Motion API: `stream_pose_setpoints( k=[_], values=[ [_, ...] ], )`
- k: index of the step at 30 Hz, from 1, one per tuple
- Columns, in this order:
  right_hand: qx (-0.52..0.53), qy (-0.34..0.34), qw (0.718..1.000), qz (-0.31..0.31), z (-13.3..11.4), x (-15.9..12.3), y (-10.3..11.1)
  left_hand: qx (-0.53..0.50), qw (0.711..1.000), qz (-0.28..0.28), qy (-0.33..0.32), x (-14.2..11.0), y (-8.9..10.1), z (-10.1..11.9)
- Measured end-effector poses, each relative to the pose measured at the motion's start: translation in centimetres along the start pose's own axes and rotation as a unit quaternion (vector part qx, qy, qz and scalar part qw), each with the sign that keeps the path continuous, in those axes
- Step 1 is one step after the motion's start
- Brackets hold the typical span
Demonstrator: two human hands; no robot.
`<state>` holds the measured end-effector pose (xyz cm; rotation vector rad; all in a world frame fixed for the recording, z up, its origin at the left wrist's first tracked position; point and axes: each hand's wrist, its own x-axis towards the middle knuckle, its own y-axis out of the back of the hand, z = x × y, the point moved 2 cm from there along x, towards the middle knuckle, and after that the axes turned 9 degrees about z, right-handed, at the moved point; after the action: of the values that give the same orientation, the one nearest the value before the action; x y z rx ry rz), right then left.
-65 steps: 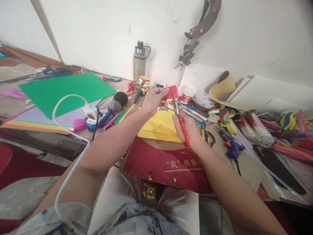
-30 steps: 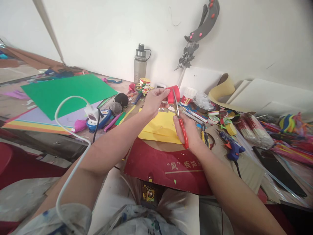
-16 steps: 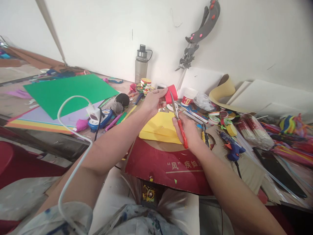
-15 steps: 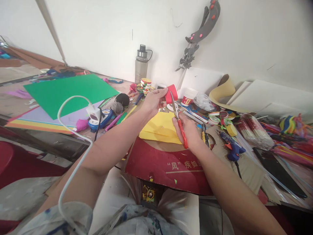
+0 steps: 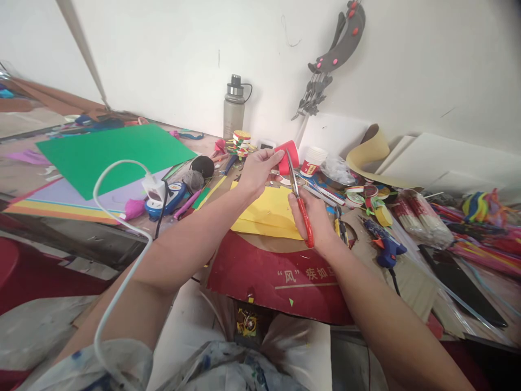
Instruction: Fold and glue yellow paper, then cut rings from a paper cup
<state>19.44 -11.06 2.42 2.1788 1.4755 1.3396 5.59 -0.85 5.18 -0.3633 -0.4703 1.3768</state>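
Note:
My left hand (image 5: pixel 260 171) pinches a curved red paper piece (image 5: pixel 294 154) that looks like part of a paper cup. In my right hand (image 5: pixel 317 220) is a pair of scissors (image 5: pixel 303 209) with red handles. The scissor blades lie across the red piece, pointing up and away from me, and look nearly closed. Whether the paper sits between the blades I cannot tell. Yellow paper sheets (image 5: pixel 266 214) lie under both hands, on a dark red printed board (image 5: pixel 248 269).
Paper cups (image 5: pixel 314 161) and a grey bottle (image 5: pixel 233 111) stand behind the hands. To the right are a blue glue gun (image 5: pixel 388 250) and a black flat object (image 5: pixel 462 282). A green sheet (image 5: pixel 116 155) and a white cable (image 5: pixel 118 304) are on the left.
The red piece has turned in my left hand; gold markings that showed on it earlier are now out of sight. The scissors have shifted slightly against it. My right hand stays nearly in place.

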Motion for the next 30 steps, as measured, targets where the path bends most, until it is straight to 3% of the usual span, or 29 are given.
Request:
stream_pose_setpoints(
  k=[12,25,30],
  values=[
    [-0.018,-0.013,1.000,-0.014,-0.14,-0.19,-0.07,-0.028,0.999,0.030,0.026,0.60,0.46,0.69],
    [0.003,0.000,1.000,0.001,-0.27,0.06,0.14,0.002,1.000,0.002,-0.013,0.38,0.36,0.46],
    [-0.010,0.002,1.000,-0.004,-0.50,0.05,0.26,-0.010,1.000,0.004,0.004,0.43,0.46,0.64]
  ],
)
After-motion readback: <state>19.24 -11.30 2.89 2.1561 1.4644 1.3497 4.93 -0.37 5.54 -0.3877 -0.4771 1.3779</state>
